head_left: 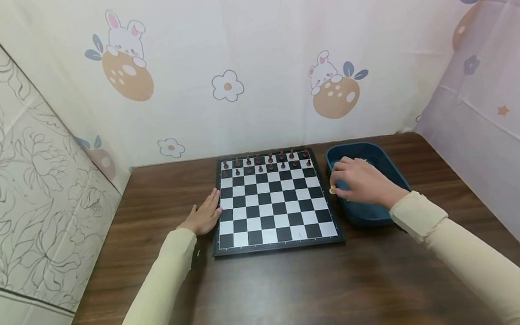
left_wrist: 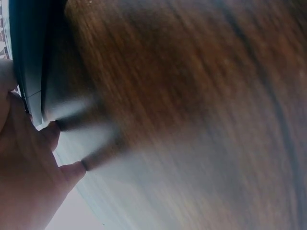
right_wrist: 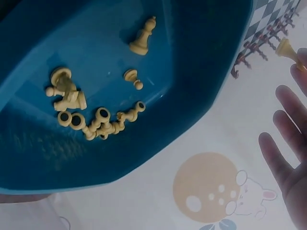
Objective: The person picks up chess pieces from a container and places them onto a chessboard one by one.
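Note:
My left hand [head_left: 203, 216] rests along the left edge of a black-and-white chessboard [head_left: 264, 198], fingers extended against its side. In the left wrist view that hand [left_wrist: 29, 172] lies beside the dark board edge [left_wrist: 31, 57]. Over the left rim of a blue plastic tub [head_left: 369, 220], my right hand [head_left: 361, 180] pinches a cream chess piece [head_left: 332, 189] between thumb and fingers. The right wrist view shows this piece [right_wrist: 286, 49] base outward, the other fingers [right_wrist: 288, 127] spread. Dark chess pieces [head_left: 260, 168] stand in two rows along the board's far side.
Several cream chess pieces [right_wrist: 69, 98] lie jumbled inside the tub, with a bishop-like one [right_wrist: 143, 37] and a pawn [right_wrist: 133, 78] apart. Board and tub stand side by side on a brown wooden table [head_left: 271, 295]. A printed curtain [head_left: 267, 33] hangs behind the table.

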The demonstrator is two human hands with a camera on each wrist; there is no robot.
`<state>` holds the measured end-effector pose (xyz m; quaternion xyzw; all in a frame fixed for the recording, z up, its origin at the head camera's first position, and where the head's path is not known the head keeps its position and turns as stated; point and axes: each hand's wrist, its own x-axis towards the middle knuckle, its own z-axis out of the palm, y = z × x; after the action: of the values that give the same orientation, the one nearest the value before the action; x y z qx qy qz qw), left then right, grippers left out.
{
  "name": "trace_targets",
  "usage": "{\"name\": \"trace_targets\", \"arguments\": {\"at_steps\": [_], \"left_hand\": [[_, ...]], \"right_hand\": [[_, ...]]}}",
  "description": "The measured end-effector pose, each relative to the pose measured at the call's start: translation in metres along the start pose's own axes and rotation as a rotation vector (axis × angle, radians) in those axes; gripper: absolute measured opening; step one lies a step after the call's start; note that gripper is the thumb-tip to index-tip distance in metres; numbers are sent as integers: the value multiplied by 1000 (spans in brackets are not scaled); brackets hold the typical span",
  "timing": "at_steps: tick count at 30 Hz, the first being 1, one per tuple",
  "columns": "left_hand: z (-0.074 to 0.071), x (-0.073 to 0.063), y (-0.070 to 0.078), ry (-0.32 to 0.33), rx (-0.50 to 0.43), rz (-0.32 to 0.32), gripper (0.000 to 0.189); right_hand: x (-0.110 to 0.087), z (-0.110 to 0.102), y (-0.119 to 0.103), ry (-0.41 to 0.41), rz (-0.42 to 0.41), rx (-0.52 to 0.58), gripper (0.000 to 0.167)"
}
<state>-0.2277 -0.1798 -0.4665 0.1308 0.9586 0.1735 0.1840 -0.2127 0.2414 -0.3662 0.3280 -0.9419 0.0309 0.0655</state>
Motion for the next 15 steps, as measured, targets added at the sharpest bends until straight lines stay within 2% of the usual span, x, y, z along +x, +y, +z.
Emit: {"name": "trace_targets", "arguments": {"at_steps": [9,15], "left_hand": [[-4,-2,1,0,7,3,61],[-4,0,-1,6,9,13,61]], "right_hand": [[-1,8,-10,-8,-49,15,13],[-6,13,-15,-28,-43,20,10]]}}
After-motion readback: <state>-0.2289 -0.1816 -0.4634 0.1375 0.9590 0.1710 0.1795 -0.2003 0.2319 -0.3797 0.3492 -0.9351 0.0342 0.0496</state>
